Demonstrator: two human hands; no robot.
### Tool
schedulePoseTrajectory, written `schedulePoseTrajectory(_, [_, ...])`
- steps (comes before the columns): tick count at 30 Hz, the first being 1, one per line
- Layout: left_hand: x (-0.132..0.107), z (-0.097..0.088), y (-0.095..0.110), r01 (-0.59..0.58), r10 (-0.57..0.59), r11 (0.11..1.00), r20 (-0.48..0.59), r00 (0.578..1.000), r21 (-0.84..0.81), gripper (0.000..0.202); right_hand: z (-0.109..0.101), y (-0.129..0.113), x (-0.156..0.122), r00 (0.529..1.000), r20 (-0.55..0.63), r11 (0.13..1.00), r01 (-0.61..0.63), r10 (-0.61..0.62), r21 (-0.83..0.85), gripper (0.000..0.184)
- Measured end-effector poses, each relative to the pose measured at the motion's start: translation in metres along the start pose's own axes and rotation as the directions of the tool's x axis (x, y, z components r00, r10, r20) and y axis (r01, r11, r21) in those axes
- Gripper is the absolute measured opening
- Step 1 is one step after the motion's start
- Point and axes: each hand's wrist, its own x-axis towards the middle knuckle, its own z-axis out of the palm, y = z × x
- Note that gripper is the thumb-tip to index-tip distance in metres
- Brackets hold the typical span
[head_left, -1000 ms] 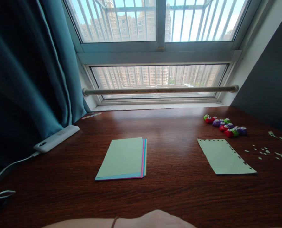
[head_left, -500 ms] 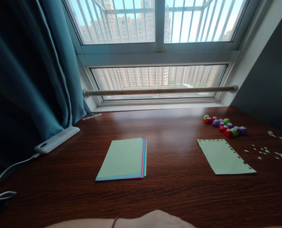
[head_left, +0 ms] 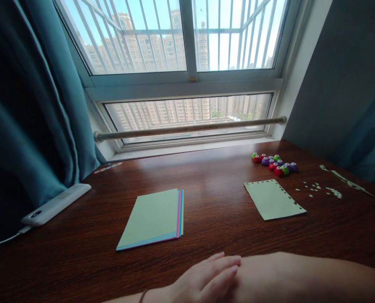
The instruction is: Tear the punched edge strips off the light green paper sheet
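Lying at the left edge of the brown surface [head_left: 212,206], a white elongated device [head_left: 56,204] is joined to a white cable [head_left: 7,240]. Small pale dots [head_left: 108,167] are seen near the far left corner. Left of the middle, a stack of coloured paper [head_left: 152,216] is set, pale green uppermost, with blue and pink layers showing at its rims. At the near edge, the left hand [head_left: 206,275], a thin band at its wrist, is laid on the right arm [head_left: 288,273], fingers extended and clamped on no item. The right hand is out of view, so its state cannot be told.

Compared with a second ago, the view is tilted and turned; the left hand's fingers and the right arm are now shown. The papers are left untouched, so no work on them is under way. Towards the right edge, a green sheet [head_left: 272,200] is notched along its far and right sides, with toys with eyes [head_left: 274,164] beyond it and paper bits [head_left: 315,186] and torn strips [head_left: 347,180] farther right. No brand or writing can be read; the device's dark mark is too small.
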Motion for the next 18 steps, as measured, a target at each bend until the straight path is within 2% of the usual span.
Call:
schedulePoseTrajectory(2, [-0.001, 0.0, 0.005, 0.08, -0.079, 0.997, -0.118, 0.99, 0.006, 0.053, -0.034, 0.012, -0.009, 0.999, 0.03, 0.999, -0.031, 0.031, 0.005, 0.024])
schedulePoseTrajectory(3, [-0.001, 0.0, 0.008, 0.118, -0.117, 0.993, -0.152, 0.981, -0.002, 0.054, -0.052, 0.023, -0.016, 0.989, 0.091, 0.993, -0.119, 0.117, 0.025, 0.03])
schedulePoseTrajectory(4, [0.0, 0.0, 0.009, 0.148, -0.148, 0.989, -0.168, 0.975, -0.011, 0.054, -0.07, 0.036, -0.025, 0.965, 0.086, 0.967, -0.251, 0.247, 0.042, 0.036])
schedulePoseTrajectory(5, [0.001, -0.001, 0.01, 0.171, -0.172, 0.985, -0.168, 0.971, -0.016, 0.055, -0.087, 0.052, -0.037, 0.921, 0.006, 0.918, -0.389, 0.39, 0.077, 0.04])
schedulePoseTrajectory(6, [0.002, -0.002, 0.011, 0.194, -0.194, 0.981, -0.152, 0.969, -0.018, 0.055, -0.103, 0.07, -0.05, 0.843, -0.124, 0.851, -0.514, 0.524, 0.104, 0.04])
schedulePoseTrajectory(7, [0.003, -0.003, 0.01, 0.213, -0.213, 0.977, -0.129, 0.968, -0.017, 0.055, -0.116, 0.089, -0.065, 0.724, -0.277, 0.768, -0.632, 0.632, 0.101, 0.036])
schedulePoseTrajectory(8, [0.003, -0.003, 0.01, 0.233, -0.233, 0.972, -0.105, 0.967, -0.016, 0.055, -0.127, 0.107, -0.08, 0.577, -0.42, 0.661, -0.746, 0.701, 0.079, 0.031])
schedulePoseTrajectory(9, [0.003, -0.003, 0.008, 0.248, -0.248, 0.969, -0.088, 0.965, -0.015, 0.055, -0.135, 0.124, -0.095, 0.415, -0.542, 0.518, -0.854, 0.731, 0.045, 0.03])
schedulePoseTrajectory(10, [0.003, -0.003, 0.007, 0.257, -0.257, 0.966, -0.079, 0.963, -0.018, 0.054, -0.141, 0.139, -0.108, 0.264, -0.612, 0.351, -0.936, 0.746, 0.024, 0.034])
schedulePoseTrajectory(11, [0.003, -0.003, 0.006, 0.259, -0.26, 0.966, -0.074, 0.963, -0.022, 0.054, -0.144, 0.151, -0.119, 0.15, -0.638, 0.207, -0.978, 0.755, 0.015, 0.038])
schedulePoseTrajectory(13, [0.003, -0.002, 0.005, 0.248, -0.25, 0.968, -0.075, 0.965, -0.03, 0.054, -0.144, 0.167, -0.134, 0.059, -0.641, 0.089, -0.996, 0.765, 0.014, 0.042])
schedulePoseTrajectory(18, [0.007, -0.002, 0.006, 0.263, -0.264, 0.964, -0.068, 0.962, -0.028, 0.054, -0.135, 0.181, -0.139, 0.009, -0.62, 0.033, -0.999, 0.785, 0.028, 0.039])
